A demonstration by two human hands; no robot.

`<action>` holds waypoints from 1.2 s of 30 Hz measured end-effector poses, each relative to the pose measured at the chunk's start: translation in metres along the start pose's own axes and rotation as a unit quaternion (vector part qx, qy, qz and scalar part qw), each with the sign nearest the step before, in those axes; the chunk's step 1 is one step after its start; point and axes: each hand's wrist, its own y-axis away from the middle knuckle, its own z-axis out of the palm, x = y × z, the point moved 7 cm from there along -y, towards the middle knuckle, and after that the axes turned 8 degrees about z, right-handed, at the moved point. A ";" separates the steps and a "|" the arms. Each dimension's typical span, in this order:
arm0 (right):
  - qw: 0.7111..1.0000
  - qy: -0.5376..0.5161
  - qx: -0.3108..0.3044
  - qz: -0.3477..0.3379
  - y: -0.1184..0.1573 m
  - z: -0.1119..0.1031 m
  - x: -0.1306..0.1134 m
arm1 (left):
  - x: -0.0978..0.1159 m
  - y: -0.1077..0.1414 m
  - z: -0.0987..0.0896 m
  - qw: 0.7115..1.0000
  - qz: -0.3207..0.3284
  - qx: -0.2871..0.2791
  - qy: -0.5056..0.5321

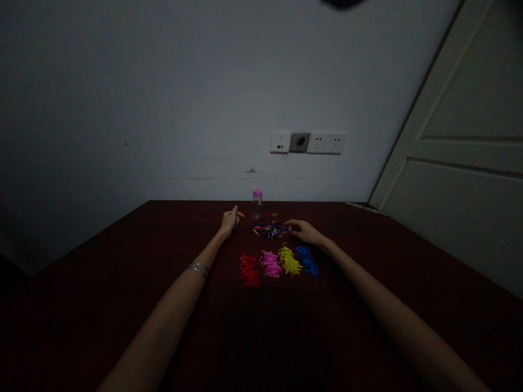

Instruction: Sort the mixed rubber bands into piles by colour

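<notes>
A mixed heap of small coloured bands (270, 231), seemingly elastic, lies on the dark table between both hands. My right hand (305, 232) is at the heap's right edge, its fingertips among the outermost bands and its thumb and forefinger apart. To the left of the heap, my left hand (230, 222) rests on its side, fingers loosely bent and thumb raised, with nothing in it. Nearer to me, sorted by colour, lie a red pile (249, 270), a pink pile (271, 264), a yellow pile (290, 259) and a blue pile (306, 261).
Behind the heap stands a clear bottle (257, 209) with a pink cap. A yellowish band (275, 215) lies beside it. The dark red table (171, 228) meets a wall with switches and sockets (327, 143). A pale panelled door (457, 147) is on the right.
</notes>
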 end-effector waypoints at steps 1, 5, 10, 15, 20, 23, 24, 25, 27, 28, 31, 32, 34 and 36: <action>1.000 0.001 0.000 0.001 0.000 0.000 0.000 | 0.000 0.000 0.000 1.000 0.000 0.000 0.001; 1.000 0.003 -0.001 0.003 0.001 -0.001 0.000 | 0.000 0.000 0.000 1.000 -0.001 0.000 0.007; 0.999 -0.031 0.000 0.023 0.001 -0.006 0.003 | 0.000 0.000 0.001 1.000 0.003 -0.003 0.021; 0.995 -0.057 -0.026 0.076 0.005 -0.025 0.002 | 0.001 0.001 0.001 1.000 0.015 -0.003 0.022; 0.985 -0.058 -0.136 0.087 0.016 -0.038 -0.013 | 0.002 0.002 0.003 1.000 0.013 -0.009 0.024; 0.974 -0.042 -0.208 0.085 0.022 -0.030 -0.020 | 0.003 0.002 0.004 1.000 0.021 -0.014 0.006; 0.969 -0.036 -0.228 0.091 0.024 -0.026 -0.020 | 0.004 0.002 0.005 1.000 0.024 -0.016 -0.003; 0.964 -0.030 -0.246 0.101 0.025 -0.021 -0.019 | 0.004 0.002 0.005 0.999 0.027 -0.019 -0.011; 0.953 -0.015 -0.274 0.125 0.028 -0.013 -0.016 | 0.006 0.003 0.006 0.999 0.033 -0.024 -0.026; 0.949 -0.007 -0.283 0.136 0.029 -0.010 -0.015 | 0.007 0.004 0.006 0.998 0.037 -0.027 -0.031; 0.944 0.009 -0.295 0.149 0.030 -0.007 -0.015 | 0.011 0.007 0.009 0.997 0.050 -0.035 -0.044; 0.943 0.009 -0.296 0.149 0.030 -0.008 -0.016 | 0.013 0.008 0.010 0.997 0.055 -0.038 -0.049; 0.945 0.008 -0.294 0.144 0.030 -0.011 -0.019 | 0.017 0.008 0.012 0.995 0.065 -0.045 -0.064; 0.951 0.006 -0.280 0.131 0.028 -0.016 -0.022 | 0.023 0.008 0.013 0.992 0.075 -0.053 -0.087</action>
